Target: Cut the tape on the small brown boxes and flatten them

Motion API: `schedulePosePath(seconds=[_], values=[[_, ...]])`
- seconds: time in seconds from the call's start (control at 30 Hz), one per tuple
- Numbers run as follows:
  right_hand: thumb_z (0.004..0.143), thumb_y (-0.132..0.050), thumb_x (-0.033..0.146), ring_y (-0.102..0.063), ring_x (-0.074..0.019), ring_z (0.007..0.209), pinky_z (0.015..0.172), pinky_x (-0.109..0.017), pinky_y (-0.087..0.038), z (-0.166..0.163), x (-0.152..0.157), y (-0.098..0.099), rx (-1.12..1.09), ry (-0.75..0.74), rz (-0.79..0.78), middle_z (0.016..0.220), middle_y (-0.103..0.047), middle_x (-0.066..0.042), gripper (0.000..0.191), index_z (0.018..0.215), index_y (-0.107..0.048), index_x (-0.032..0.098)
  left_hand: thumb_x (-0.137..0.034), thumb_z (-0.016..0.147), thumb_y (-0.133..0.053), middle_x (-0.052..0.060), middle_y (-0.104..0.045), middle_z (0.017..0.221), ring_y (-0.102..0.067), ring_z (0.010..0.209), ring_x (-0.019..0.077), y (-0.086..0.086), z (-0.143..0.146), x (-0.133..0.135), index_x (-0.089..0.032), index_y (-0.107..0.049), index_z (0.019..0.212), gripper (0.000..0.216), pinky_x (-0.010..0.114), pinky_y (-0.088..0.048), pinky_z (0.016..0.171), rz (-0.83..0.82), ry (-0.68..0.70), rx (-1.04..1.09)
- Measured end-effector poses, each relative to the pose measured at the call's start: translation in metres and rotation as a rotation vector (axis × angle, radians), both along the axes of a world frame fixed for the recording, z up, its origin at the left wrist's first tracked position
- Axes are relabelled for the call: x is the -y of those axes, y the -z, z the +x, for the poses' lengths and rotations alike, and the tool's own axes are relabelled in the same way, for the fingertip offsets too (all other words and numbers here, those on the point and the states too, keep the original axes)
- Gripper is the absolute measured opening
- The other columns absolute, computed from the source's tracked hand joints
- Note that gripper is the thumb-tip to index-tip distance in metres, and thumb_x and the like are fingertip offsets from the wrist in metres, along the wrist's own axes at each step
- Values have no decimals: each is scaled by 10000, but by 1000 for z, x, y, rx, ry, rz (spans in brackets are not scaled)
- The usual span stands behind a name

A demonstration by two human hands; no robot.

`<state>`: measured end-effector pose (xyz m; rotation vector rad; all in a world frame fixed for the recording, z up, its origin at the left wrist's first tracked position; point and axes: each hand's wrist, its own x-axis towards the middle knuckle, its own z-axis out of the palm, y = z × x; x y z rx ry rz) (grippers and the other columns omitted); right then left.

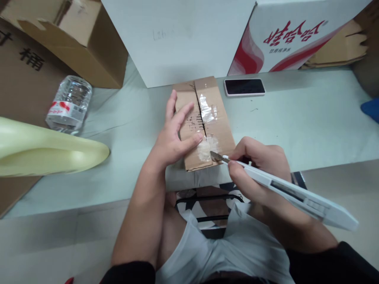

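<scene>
Centre of the frame, flat on the pale green desk [308, 122]: small, flattish brown cardboard box [220, 130], a seam down its upper face, shiny clear tape [208, 109] in patches across it. Should be light, as long as little is inside; contents hidden, so weight is a guess. Walls look stiff but thin, likely to dent under a hard push. Bare cardboard should give decent friction; tape patches probably slicker. Best hold: the long side edges, or a flat palm on the left half, away from the blade. Doesn't look fragile itself; contents unknown.

Left hand [170, 138]: palm down over the box's left side, fingers splayed toward the top of the frame, thumb reaching across almost to the seam. Pressing rather than grasping. Forearm comes up from the bottom edge, left of centre.

Right hand [268, 157]: gripping a long white utility knife [284, 188], thumb and index finger pinching near its front end, handle slanting to the lower right. Metal blade [218, 156] points left, tip at the seam by the box's near edge; depth can't be told. Thumb of the left hand sits near the tip, so a slip upward could nick it.
</scene>
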<state>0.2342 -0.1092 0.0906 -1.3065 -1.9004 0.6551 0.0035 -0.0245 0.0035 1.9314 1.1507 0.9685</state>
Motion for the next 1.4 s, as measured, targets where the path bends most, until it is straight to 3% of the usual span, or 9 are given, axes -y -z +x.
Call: schedulePosePath(seconds=[0.13, 0.37, 0.67, 0.87, 1.0, 1.1, 1.23, 1.33, 1.4], values=[[768, -580, 144, -338, -58, 400, 416, -216, -279, -1, -3, 2, -38, -1, -35, 471, -418, 103, 174, 671, -464, 229, -835, 739, -716, -18, -38, 1801, -7, 1647, 447, 0, -1, 0, -383, -478, 1545, 955, 631, -238, 1341, -1, 2, -5], [805, -572, 170, -409, -82, 499, 479, -235, -326, -4, -3, -2, -183, 30, -237, 555, -484, 67, 153, 680, -499, 220, -807, 745, -737, -14, -53, 1801, -34, 1655, 429, 3, -3, -2, -385, -481, 1542, 937, 608, -255, 1340, 23, 17, 11], [786, -554, 132, -373, -79, 473, 488, -256, -298, -1, -1, -7, -203, 11, -247, 526, -447, 71, 163, 658, -509, 222, -776, 767, -745, 37, -100, 1796, -56, 1648, 444, 5, -2, -2, -347, -494, 1548, 925, 603, -287, 1321, 72, -18, -28], [802, -582, 101, -395, -84, 459, 447, -246, -300, 12, -1, 2, -270, -18, -195, 524, -466, 68, 191, 661, -538, 222, -771, 773, -744, 33, -112, 1795, -96, 1646, 444, 5, -4, -3, -358, -491, 1547, 914, 594, -327, 1306, 78, 4, -2], [913, -660, 257, -569, -129, 533, 460, -258, -412, 19, 0, 10, -393, 72, 18, 624, -613, 40, 104, 814, -630, 242, -767, 766, -754, 41, -96, 1797, -89, 1642, 456, 4, -7, -3, -345, -494, 1545, 923, 606, -305, 1317, 53, -4, -12], [983, -662, 446, -693, -160, 609, 558, -296, -543, 13, 0, 13, -348, 133, 145, 699, -716, 15, 188, 1000, -688, 260, -757, 777, -751, 31, -80, 1799, -79, 1643, 454, 4, -9, -3, -359, -490, 1544, 903, 615, -291, 1323, 55, -4, -8], [944, -735, 422, -803, -232, 913, 829, -383, -637, 9, -9, 21, -95, 9, 174, 931, -818, -19, 176, 938, -663, 261, -731, 813, -733, 15, -60, 1802, -72, 1650, 433, 7, -9, -3, -393, -465, 1551, 855, 609, -278, 1329, 97, 23, 21], [821, -850, 485, -681, -356, 1313, 1095, -604, -551, 14, -20, 32, -53, -130, 113, 1347, -750, -71, 413, 1056, -578, 283, -742, 822, -711, 22, -71, 1801, -58, 1655, 424, 12, -10, -4, -402, -446, 1556, 852, 620, -263, 1329, 134, 33, 44], [758, -889, 523, -533, -388, 1475, 1185, -666, -463, 15, -23, 39, -63, -220, 65, 1508, -642, -95, 571, 1138, -527, 300, -751, 816, -709, 26, -73, 1800, -44, 1656, 424, 14, -10, -4, -410, -435, 1561, 864, 634, -252, 1327, 143, 31, 52]])
